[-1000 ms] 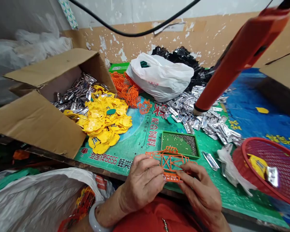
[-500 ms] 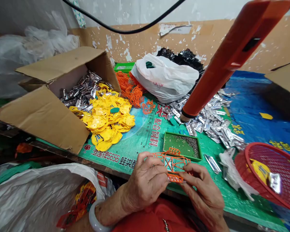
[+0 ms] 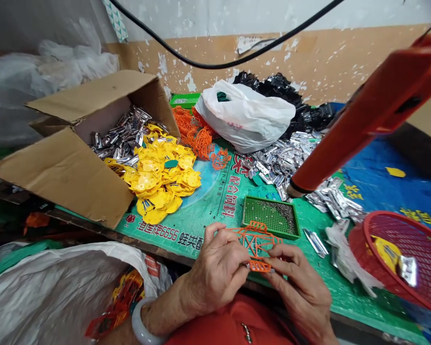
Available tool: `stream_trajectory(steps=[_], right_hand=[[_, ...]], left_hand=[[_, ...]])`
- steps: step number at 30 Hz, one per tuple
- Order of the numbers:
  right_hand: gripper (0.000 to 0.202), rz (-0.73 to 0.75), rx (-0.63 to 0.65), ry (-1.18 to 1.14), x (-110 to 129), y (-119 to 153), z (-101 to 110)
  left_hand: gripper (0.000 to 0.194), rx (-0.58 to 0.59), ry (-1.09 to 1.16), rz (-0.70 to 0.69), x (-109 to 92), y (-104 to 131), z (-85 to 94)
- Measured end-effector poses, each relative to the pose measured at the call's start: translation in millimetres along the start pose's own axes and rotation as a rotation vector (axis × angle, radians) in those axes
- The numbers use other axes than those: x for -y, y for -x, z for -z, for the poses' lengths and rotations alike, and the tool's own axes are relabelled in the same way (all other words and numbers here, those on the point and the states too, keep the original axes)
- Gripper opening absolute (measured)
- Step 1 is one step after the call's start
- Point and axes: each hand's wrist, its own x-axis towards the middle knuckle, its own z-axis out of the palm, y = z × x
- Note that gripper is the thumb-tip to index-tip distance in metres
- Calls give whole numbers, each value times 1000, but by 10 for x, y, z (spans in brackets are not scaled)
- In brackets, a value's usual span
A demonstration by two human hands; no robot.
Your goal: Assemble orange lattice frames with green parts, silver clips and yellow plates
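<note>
The green-covered table (image 3: 201, 211) carries an open cardboard box (image 3: 82, 177). Over the table, a red tool (image 3: 366, 122) slants. The left hand (image 3: 215, 270) and the right hand (image 3: 300, 282) have their fingers curled nearly closed; between them, they pinch an orange frame (image 3: 260, 266) at the table's near edge, just before a green tray (image 3: 253, 215). Beside this tray lie thin silver pieces (image 3: 315, 243).

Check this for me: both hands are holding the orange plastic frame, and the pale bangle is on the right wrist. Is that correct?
Not quite. The head view shows the pale bangle on the left wrist, not the right. The rest stands: the left hand and the right hand both hold the orange plastic frame.
</note>
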Motion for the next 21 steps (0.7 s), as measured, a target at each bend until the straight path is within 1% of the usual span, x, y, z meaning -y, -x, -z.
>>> stream_trajectory(steps=[3,8,13,17,21], right_hand=[[19,-7,4,-41,10,-12,-9],[19,17,-17,-51,13,-36,-1],[19,26,-3,-46,7,-32,8],[18,19,12,-59,5,-15,-19],[19,16,14,-53,-2,4,-40]], left_hand=[[23,-11,-16,13,-15,8,-10],[25,-39,-54,-4,-32,12,-26],[28,0,-33,-14,-47,-9,12],[26,53,21,16,-57,-10,37],[24,66,25,24,-52,15,18]])
